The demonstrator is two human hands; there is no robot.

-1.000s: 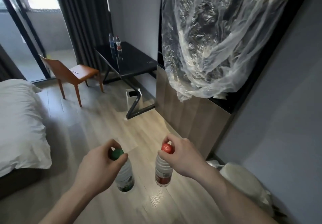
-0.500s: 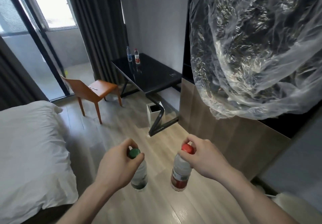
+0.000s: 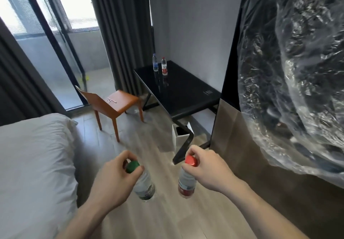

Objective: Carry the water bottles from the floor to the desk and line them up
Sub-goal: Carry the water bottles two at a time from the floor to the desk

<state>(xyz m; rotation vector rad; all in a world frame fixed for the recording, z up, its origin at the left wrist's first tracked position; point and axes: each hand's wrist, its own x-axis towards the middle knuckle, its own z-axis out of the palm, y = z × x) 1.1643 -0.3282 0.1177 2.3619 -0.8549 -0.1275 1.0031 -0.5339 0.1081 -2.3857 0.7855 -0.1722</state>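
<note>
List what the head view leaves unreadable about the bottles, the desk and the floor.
- Label print on the green-capped bottle and the red-capped bottle: blurred, partly behind the left hand and right hand.
- Labels on the two bottles on the desk: too small.
- More bottles on the floor: bottom edge cuts it off.
- Desk's near right corner: hidden by the plastic-draped panel.

Two bottles [image 3: 159, 65] on desk [image 3: 178, 91], chair [image 3: 113, 103] left.

Left hand [image 3: 113, 180] grips green-capped bottle [image 3: 142, 182]; right hand [image 3: 208, 170] grips red-capped bottle [image 3: 186, 180] (both by the neck). Two bottles [image 3: 159, 66] stand on the desk [image 3: 178, 91].
</note>
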